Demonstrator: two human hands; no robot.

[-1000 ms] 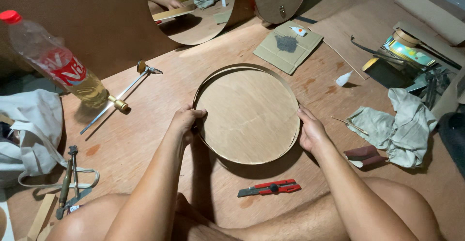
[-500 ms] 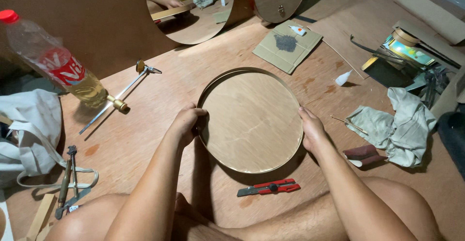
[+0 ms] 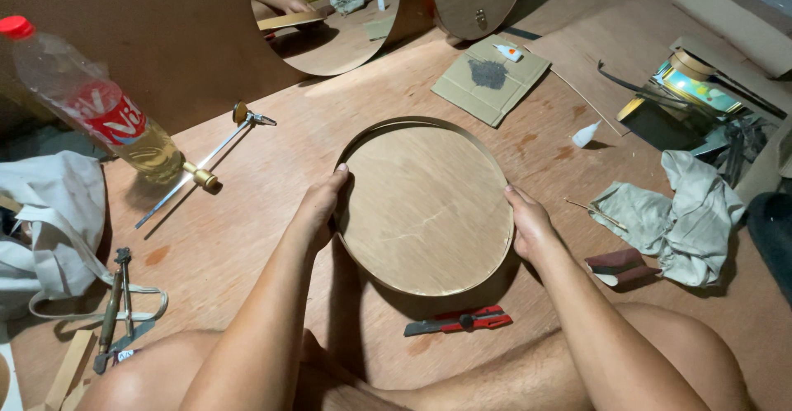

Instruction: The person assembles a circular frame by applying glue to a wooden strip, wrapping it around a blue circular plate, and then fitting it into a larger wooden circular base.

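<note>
On the plywood floor point(image 3: 247, 238), left hand point(image 3: 318, 209) and right hand point(image 3: 528, 225) clasp a round wooden frame point(image 3: 425, 205).

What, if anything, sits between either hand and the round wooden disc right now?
Nothing visible. The left hand and right hand both press directly on opposite edges of the round wooden disc. The red utility knife lies apart, on the near side.

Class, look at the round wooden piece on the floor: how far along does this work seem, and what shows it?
Done: a thin rim strip already circles the round wooden disc. In hand: the left hand and right hand press opposite edges. Left: whether the rim is fixed cannot be told; the red utility knife and small glue bottle lie untouched.
</note>
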